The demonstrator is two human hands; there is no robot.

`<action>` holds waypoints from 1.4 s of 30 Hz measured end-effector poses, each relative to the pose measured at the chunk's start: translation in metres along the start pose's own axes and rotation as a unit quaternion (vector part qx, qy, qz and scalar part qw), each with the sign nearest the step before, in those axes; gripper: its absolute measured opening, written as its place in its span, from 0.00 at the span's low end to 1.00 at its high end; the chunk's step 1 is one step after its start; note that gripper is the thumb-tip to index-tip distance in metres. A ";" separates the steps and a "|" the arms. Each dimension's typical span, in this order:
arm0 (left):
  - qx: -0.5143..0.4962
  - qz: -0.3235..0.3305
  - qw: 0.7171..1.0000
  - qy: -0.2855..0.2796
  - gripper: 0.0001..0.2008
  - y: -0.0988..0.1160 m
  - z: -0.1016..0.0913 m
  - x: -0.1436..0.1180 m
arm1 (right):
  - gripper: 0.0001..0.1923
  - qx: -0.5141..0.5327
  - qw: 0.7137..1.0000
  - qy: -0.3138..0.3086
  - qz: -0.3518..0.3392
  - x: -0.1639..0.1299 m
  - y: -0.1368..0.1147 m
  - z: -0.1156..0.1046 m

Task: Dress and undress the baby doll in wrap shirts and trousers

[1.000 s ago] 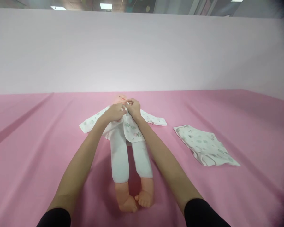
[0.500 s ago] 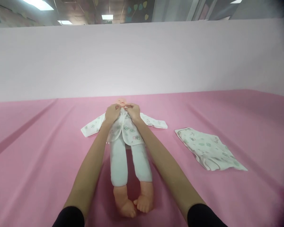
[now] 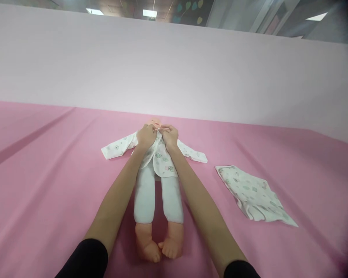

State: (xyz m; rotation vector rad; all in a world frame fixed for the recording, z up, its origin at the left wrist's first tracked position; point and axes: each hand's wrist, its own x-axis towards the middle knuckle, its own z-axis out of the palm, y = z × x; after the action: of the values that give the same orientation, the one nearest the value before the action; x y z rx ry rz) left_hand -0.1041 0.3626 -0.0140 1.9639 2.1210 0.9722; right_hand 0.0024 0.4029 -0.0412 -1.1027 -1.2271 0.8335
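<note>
A baby doll (image 3: 171, 244) lies on its back, feet towards me, its head partly behind my hands. It wears a white printed jacket (image 3: 165, 162), sleeves spread to both sides, the lower front edges parted over white leggings. At the collar, my left hand (image 3: 147, 135) pinches the jacket's left edge. My right hand (image 3: 169, 136) is closed on the other edge, just under the doll's chin. The fingertips of both hands nearly meet, and the fastening between them is too small to make out.
Pink cloth (image 3: 60, 185) with long creases covers the surface. A folded white printed garment (image 3: 255, 193) lies to the right of the doll. Behind the cloth stands a pale wall (image 3: 174, 73), with ceiling lights above it.
The head view has tilted, so the scene leans down to the right. Both hands stay at the collar, the fingers shifting slightly. The doll and the folded garment lie as before.
</note>
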 end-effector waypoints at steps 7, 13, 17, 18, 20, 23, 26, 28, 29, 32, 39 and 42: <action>-0.097 -0.009 0.995 0.016 0.10 -0.002 -0.002 -0.001 | 0.14 -0.031 0.999 -0.003 -0.008 -0.002 -0.003 -0.002; -0.123 -0.027 0.992 0.019 0.10 -0.002 -0.003 -0.001 | 0.14 -0.044 0.999 0.001 -0.006 -0.007 -0.012 -0.001; -0.155 -0.037 0.987 0.021 0.10 -0.004 -0.001 0.000 | 0.14 -0.046 0.997 -0.011 -0.055 -0.010 -0.016 -0.002; -0.159 -0.040 0.986 0.022 0.11 -0.005 -0.001 0.001 | 0.15 -0.048 0.996 -0.017 -0.073 -0.010 -0.015 -0.002; -0.162 -0.047 0.985 0.024 0.11 -0.005 -0.001 0.001 | 0.17 -0.057 0.992 -0.036 -0.104 -0.009 -0.014 -0.002; -0.165 -0.059 0.984 0.029 0.13 -0.004 -0.002 0.000 | 0.19 -0.089 0.985 -0.067 -0.129 -0.008 -0.013 -0.001; -0.169 -0.063 0.983 0.023 0.15 -0.005 -0.004 0.000 | 0.18 -0.124 0.978 -0.077 -0.151 -0.008 -0.015 0.001; -0.177 -0.066 0.982 0.016 0.15 -0.007 -0.004 0.001 | 0.18 -0.136 0.975 -0.079 -0.157 -0.010 -0.018 0.001; -0.185 -0.066 0.980 0.014 0.15 -0.008 -0.004 0.002 | 0.18 -0.136 0.975 -0.079 -0.154 -0.011 -0.019 0.001; -0.207 -0.061 0.976 0.008 0.15 -0.013 -0.002 0.006 | 0.21 -0.122 0.981 -0.075 -0.134 -0.013 -0.023 0.000; -0.205 -0.064 0.976 0.024 0.12 -0.013 -0.003 0.006 | 0.23 -0.082 0.993 -0.057 -0.065 -0.012 -0.024 -0.002; -0.207 -0.067 0.976 0.024 0.13 -0.013 -0.003 0.006 | 0.22 -0.078 0.993 -0.066 -0.059 -0.011 -0.024 -0.002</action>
State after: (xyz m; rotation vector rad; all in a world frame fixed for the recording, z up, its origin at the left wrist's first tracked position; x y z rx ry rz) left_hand -0.1179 0.3674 -0.0168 1.5916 1.8507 1.3178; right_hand 0.0005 0.3857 -0.0219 -1.1021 -1.4739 0.7390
